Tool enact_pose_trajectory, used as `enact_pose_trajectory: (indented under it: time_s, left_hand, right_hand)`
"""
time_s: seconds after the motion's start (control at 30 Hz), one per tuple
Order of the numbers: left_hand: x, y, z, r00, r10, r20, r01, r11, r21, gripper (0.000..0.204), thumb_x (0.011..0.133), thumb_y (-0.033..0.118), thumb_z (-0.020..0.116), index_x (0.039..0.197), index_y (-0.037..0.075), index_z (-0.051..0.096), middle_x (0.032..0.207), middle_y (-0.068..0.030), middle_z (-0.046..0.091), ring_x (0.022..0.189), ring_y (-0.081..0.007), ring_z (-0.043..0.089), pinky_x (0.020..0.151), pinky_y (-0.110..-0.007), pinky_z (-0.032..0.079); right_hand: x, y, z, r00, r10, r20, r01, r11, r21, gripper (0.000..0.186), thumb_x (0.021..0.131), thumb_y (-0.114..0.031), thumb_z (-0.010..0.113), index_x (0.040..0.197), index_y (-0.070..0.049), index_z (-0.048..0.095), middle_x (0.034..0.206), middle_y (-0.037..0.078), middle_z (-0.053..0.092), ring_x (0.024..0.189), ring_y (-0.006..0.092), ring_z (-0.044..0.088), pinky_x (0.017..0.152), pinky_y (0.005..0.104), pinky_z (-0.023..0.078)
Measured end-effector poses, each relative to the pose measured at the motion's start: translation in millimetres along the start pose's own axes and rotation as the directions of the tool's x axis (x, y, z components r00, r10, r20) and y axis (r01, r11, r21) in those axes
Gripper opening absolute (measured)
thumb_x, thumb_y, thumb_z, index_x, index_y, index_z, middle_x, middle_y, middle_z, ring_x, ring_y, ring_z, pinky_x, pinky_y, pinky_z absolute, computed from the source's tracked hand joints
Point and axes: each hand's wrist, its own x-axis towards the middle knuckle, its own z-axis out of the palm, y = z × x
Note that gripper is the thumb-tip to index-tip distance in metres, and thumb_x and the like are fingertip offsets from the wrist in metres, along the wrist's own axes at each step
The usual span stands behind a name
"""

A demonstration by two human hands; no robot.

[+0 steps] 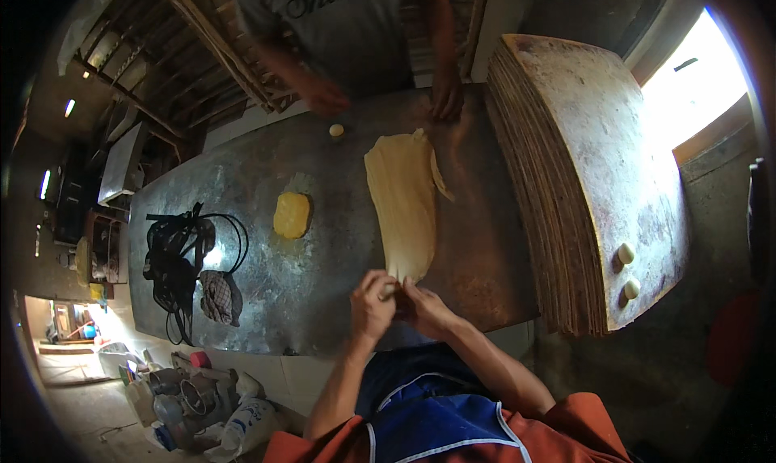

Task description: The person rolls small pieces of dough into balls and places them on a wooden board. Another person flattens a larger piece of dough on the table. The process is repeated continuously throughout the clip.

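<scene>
My left hand (373, 305) and my right hand (424, 305) are together at the near end of a long, thin sheet of pale dough (402, 200), their fingers closed on it and partly hiding it. The sheet lies lengthwise on a dark metal table (485, 245), with a loose strip along its upper right edge. Left of it sits a yellow slab (291, 215), soft-looking, on a greasy patch. A small pale ball (336, 130) lies near the far edge, close to another person's hand (327, 99); that person's other hand (447, 101) is just beyond the sheet's far end.
A tall stack of worn boards (582, 140) stands at the right, with two pale balls (625, 253) on top. Black straps and bags (170, 253) and a dark cloth bundle (218, 297) lie on the table's left. Bottles and containers (178, 406) crowd the floor at lower left.
</scene>
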Motion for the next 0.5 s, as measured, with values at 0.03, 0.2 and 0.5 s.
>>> enact_pose_trajectory:
  time_s: [0.03,0.2,0.5]
  left_hand:
    - [-21,22,-6,0.998,0.003,-0.056,0.001,0.998,0.069,0.043,0.081,-0.004,0.075,0.123,0.002,0.068,0.105,-0.0111,0.072,0.091,-0.0324,0.074,0.081,-0.036,0.062]
    - [-54,27,-45,0.727,-0.590,0.352,0.657,0.449,-0.605,0.036,0.100,0.023,0.065,0.122,-0.005,0.067,0.114,-0.0170,0.073,0.101,-0.0257,0.073,0.090,-0.038,0.059]
    - [5,-14,45,0.424,-0.065,0.903,0.747,-0.539,-0.389,0.028,0.106,0.031,0.049,0.089,0.010,0.055,0.064,0.0057,0.043,0.054,-0.0081,0.044,0.056,-0.025,0.043]
  right_hand:
    - [8,1,4,0.999,-0.002,-0.036,0.000,0.999,-0.045,0.039,0.111,-0.032,0.047,0.120,0.002,0.065,0.103,0.005,0.069,0.091,0.0183,0.066,0.085,0.0347,0.052]
    - [23,20,-1,0.925,-0.371,-0.088,0.172,0.613,-0.771,0.040,0.108,-0.035,0.053,0.110,0.003,0.065,0.085,0.020,0.069,0.078,0.0312,0.069,0.069,0.0454,0.052]
    - [-58,24,6,0.769,-0.593,0.238,0.168,-0.172,-0.971,0.031,0.105,-0.024,0.054,0.085,-0.001,0.054,0.070,0.026,0.064,0.065,0.0475,0.065,0.057,0.0577,0.049]
